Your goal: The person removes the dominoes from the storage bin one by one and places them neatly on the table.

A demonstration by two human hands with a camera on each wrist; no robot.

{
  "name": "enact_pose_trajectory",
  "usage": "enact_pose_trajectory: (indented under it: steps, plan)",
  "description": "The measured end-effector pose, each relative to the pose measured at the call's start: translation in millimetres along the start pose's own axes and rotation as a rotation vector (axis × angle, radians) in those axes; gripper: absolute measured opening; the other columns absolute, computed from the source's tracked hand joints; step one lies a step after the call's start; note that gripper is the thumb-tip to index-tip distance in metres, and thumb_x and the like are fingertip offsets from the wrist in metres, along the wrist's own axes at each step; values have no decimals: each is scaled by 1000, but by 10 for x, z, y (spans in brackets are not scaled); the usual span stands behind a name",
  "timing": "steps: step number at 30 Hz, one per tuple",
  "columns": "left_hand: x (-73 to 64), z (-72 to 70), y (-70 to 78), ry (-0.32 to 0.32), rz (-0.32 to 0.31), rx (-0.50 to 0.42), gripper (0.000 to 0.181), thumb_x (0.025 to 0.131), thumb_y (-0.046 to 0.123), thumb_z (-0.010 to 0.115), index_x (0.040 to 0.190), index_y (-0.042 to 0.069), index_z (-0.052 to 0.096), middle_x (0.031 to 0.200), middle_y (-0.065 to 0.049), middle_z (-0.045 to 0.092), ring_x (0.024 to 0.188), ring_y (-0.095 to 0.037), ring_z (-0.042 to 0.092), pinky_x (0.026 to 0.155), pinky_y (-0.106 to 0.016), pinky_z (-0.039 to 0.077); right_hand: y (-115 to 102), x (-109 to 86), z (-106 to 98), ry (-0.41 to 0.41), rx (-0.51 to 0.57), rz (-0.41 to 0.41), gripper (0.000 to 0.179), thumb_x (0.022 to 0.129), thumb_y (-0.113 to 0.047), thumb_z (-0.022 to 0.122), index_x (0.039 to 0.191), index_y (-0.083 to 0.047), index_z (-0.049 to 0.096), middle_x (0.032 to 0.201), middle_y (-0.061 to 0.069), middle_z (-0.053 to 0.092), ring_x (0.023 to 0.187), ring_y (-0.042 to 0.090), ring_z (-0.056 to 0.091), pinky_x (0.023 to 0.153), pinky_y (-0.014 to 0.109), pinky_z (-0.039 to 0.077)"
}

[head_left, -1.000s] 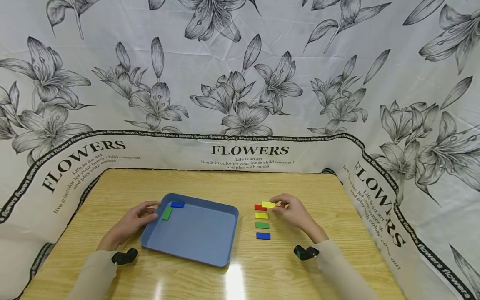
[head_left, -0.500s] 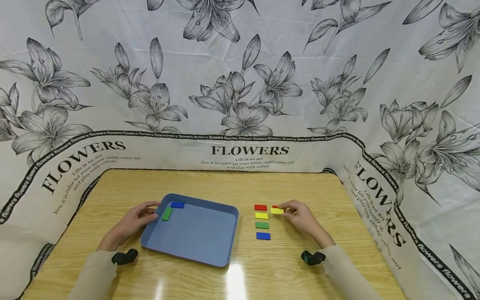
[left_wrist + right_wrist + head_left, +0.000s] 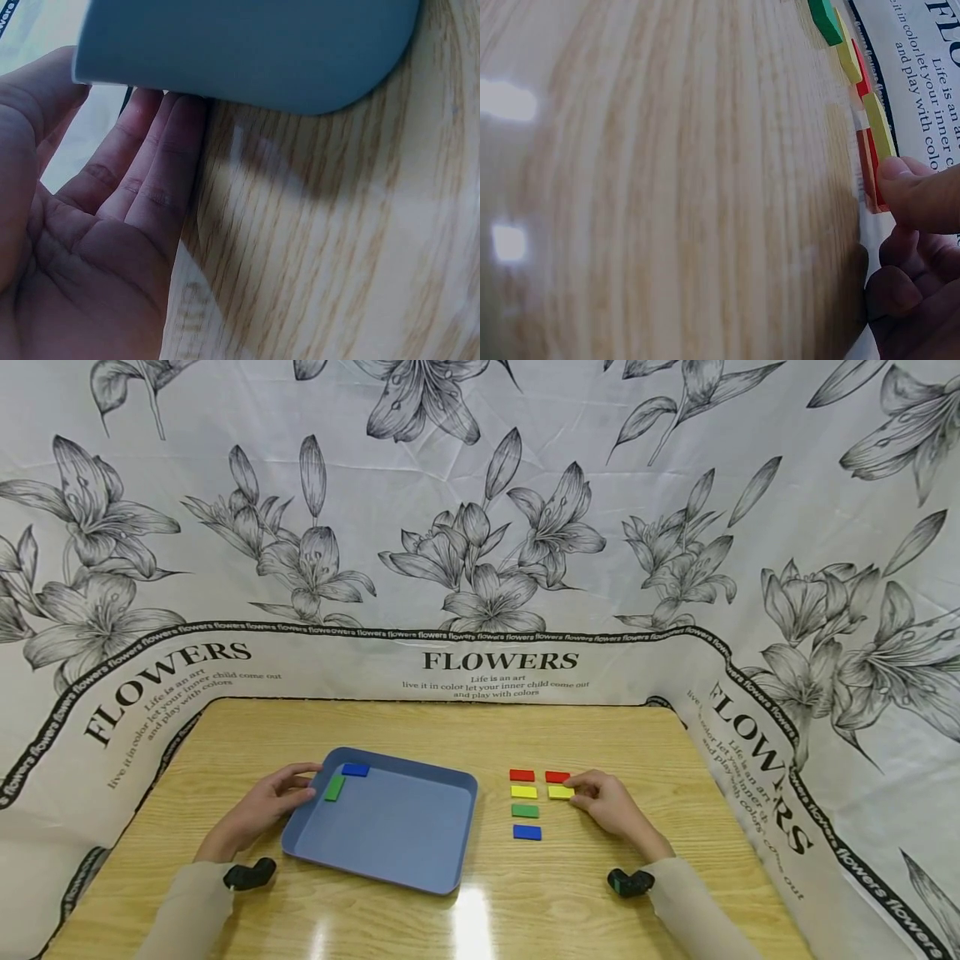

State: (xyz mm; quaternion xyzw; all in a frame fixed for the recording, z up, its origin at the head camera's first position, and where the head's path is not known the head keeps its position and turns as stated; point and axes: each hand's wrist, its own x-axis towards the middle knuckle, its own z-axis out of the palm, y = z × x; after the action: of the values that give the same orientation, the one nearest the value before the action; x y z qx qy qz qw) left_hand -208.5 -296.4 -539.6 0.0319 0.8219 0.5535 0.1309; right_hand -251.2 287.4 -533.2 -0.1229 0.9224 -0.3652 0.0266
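Observation:
At the right of the table, my right hand (image 3: 609, 804) pinches the end of a flat rectangular yellow block (image 3: 558, 792), just in front of a red block (image 3: 557, 777). In the right wrist view, the thumb presses on the yellow block (image 3: 880, 124), with a red block (image 3: 870, 169) beside it. My left hand (image 3: 264, 806) grips the left rim of a blue-grey tray (image 3: 378, 883); its straight fingers (image 3: 161, 161) meet the tray's outer wall (image 3: 247, 52) from below. Inside the tray's far left corner lie a blue block (image 3: 355, 770) and a green block (image 3: 334, 788).
Left of the held block runs a column: red block (image 3: 522, 775), yellow block (image 3: 523, 792), green block (image 3: 525, 811) and blue block (image 3: 527, 832). A flower-printed cloth (image 3: 495, 668) stands around the wooden table (image 3: 555, 910) at the back and sides.
My right hand has carried the yellow block right and toward me, from over the column's red block to just in front of the second red one, now uncovered. Left hand and tray stay put.

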Motion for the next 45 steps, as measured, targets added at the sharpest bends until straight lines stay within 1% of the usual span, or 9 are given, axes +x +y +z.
enact_pose_trajectory:
  steps: [4, 11, 18, 23, 28, 34, 42, 45]
  plan:
    - [-2, 1, 1, 0, -3, -2, 57, 105, 29, 62, 156, 10, 43, 145, -27, 50, 128, -36, 55, 93, -33, 54, 8, 0, 11, 5, -1, 10, 22, 93, -2, 74, 114, -4, 77, 109, 12, 69, 77, 16, 50, 68, 27, 43]
    - [-5, 5, 0, -1, -6, -3, 57, 105, 29, 61, 156, 11, 43, 145, -26, 49, 127, -36, 55, 93, -33, 54, 39, 0, 32, 7, -16, -8, 21, 93, -2, 74, 114, -4, 77, 105, 12, 69, 74, 14, 49, 66, 26, 42]
    - [-4, 0, 3, 3, -10, 0, 57, 106, 28, 61, 156, 11, 42, 145, -26, 50, 126, -34, 56, 92, -33, 54, 49, 10, 46, 3, -21, 7, 21, 93, -3, 74, 114, -5, 77, 108, 10, 70, 75, 16, 49, 66, 27, 41]
    - [-5, 5, 5, 6, -12, -14, 56, 105, 28, 62, 155, 11, 43, 143, -25, 52, 122, -30, 58, 91, -32, 55, 44, 7, 41, -4, -30, 13, 22, 93, -4, 74, 114, -4, 77, 108, 11, 70, 76, 17, 48, 66, 28, 39]
    - [-12, 21, 14, -3, 0, -17, 57, 105, 27, 62, 155, 8, 42, 143, -27, 51, 123, -30, 58, 91, -32, 54, 45, 16, 41, -9, -26, 18, 22, 93, -3, 74, 115, -5, 77, 108, 11, 70, 77, 17, 49, 67, 28, 41]
    - [-10, 23, 13, -9, 7, -23, 59, 105, 28, 62, 156, 8, 41, 144, -28, 51, 124, -33, 57, 92, -34, 55, 61, 20, 42, -14, -30, 0, 22, 93, -4, 74, 115, -4, 77, 107, 10, 69, 77, 17, 49, 67, 28, 41]
    - [-9, 16, 2, -8, 17, -21, 58, 105, 28, 62, 156, 8, 42, 143, -27, 51, 125, -32, 57, 92, -32, 54, 67, 18, 47, -15, -17, 7, 23, 92, -3, 74, 115, -4, 77, 111, 12, 69, 77, 17, 48, 67, 28, 40]
    - [-9, 15, -5, -8, 18, -15, 58, 105, 29, 62, 155, 8, 42, 143, -26, 51, 122, -27, 58, 91, -31, 54, 70, 11, 53, -14, -23, 8, 23, 92, -4, 75, 115, -4, 77, 110, 11, 69, 77, 17, 47, 67, 28, 39]
